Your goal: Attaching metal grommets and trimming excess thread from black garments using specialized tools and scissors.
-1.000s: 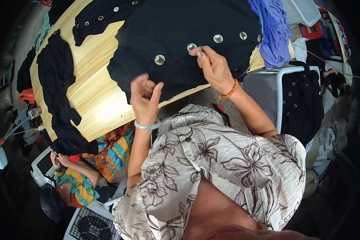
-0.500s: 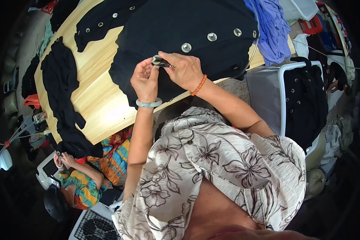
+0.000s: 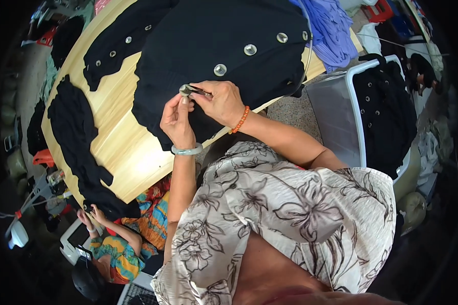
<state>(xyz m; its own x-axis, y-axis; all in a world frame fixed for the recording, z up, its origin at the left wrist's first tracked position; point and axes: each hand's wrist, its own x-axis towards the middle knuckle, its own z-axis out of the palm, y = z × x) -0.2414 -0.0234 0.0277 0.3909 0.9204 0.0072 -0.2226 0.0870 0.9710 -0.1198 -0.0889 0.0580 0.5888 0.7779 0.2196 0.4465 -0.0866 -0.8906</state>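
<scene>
1. Black fabric, a garment with a row of round metal buttons, lay spread on the wooden counter directly ahead of the person.
2. The left hand was closed, its fingertips pinching the lowest metal button at the near edge of the garment. A pale green bangle sat on that wrist.
3. The right hand was closed around a small, dark metal tool, whose tip touched the same button. The exact kind of tool could not be determined. An orange bead bracelet sat on that wrist.
4. Both hands met over the button and touched each other at the fingertips.
5. Three further buttons ran in a line up the garment, away from the hands.
6. Other black pieces lay on the left part of the counter, well apart from the hands.
7. A lilac cloth lay at the far right of the counter.
8. A white basket holding black garments stood to the right, beside the counter.
9. Another person in colourful clothing sat at lower left, below the counter edge.
</scene>
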